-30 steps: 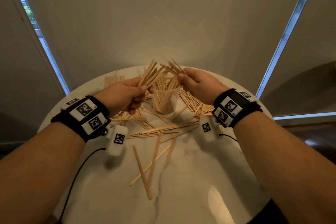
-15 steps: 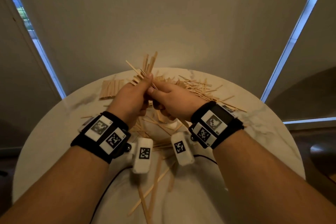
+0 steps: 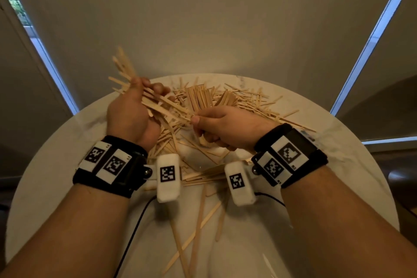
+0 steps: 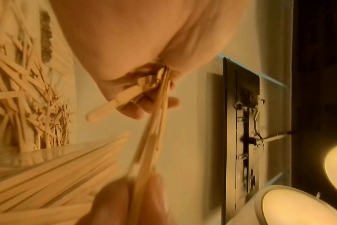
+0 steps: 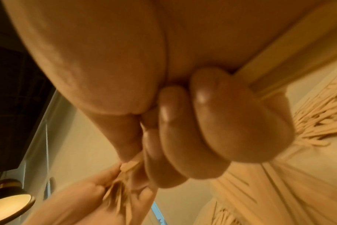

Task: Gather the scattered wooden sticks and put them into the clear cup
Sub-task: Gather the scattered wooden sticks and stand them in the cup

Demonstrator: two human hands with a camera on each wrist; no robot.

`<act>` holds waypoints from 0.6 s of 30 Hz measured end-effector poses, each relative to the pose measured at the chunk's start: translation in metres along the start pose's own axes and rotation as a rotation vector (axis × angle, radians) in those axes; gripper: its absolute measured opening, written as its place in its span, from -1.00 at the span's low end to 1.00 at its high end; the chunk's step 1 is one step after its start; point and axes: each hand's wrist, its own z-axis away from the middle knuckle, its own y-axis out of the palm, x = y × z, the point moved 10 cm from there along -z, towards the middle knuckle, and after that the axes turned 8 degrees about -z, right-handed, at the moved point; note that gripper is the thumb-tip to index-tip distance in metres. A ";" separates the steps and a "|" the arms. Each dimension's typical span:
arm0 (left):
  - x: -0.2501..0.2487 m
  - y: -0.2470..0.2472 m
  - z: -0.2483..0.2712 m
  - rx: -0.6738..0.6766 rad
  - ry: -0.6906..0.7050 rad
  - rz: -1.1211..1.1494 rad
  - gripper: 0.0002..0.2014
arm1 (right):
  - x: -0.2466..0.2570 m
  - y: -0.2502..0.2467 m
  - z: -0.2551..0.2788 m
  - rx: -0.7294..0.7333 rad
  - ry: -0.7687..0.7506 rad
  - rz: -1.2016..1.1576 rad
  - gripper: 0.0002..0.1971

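My left hand (image 3: 144, 95) grips a bundle of wooden sticks (image 3: 162, 104) that slants from upper left down to the right, raised above the table. My right hand (image 3: 199, 121) pinches the lower end of that bundle between thumb and forefinger, and its other fingers (image 5: 217, 121) curl round more sticks (image 5: 283, 67) in the palm. The clear cup (image 3: 194, 157) stands behind and below my right hand, mostly hidden. Several sticks in the cup (image 3: 199, 99) stand upright. The cup's rim (image 4: 23, 153) shows blurred in the left wrist view.
Loose sticks (image 3: 248, 102) lie in a heap across the far half of the round white marble table (image 3: 327, 187), and a few long ones (image 3: 198, 221) lie near me. A black cable (image 3: 135, 232) hangs from my left wrist. A round lamp (image 4: 290, 205) glows nearby.
The hands, first apart on either side of the cup, came together over it. My left hand has now swung up and left with its bundle, and my right hand holds the bundle's lower end.
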 end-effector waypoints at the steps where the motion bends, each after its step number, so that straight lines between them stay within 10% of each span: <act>1: -0.003 -0.005 -0.001 -0.017 0.011 0.051 -0.59 | 0.000 -0.005 0.002 -0.017 -0.005 -0.001 -0.58; 18: 0.041 0.039 0.041 0.434 -0.223 -0.424 -0.59 | 0.071 -0.036 0.032 -0.202 -0.810 -1.016 -0.83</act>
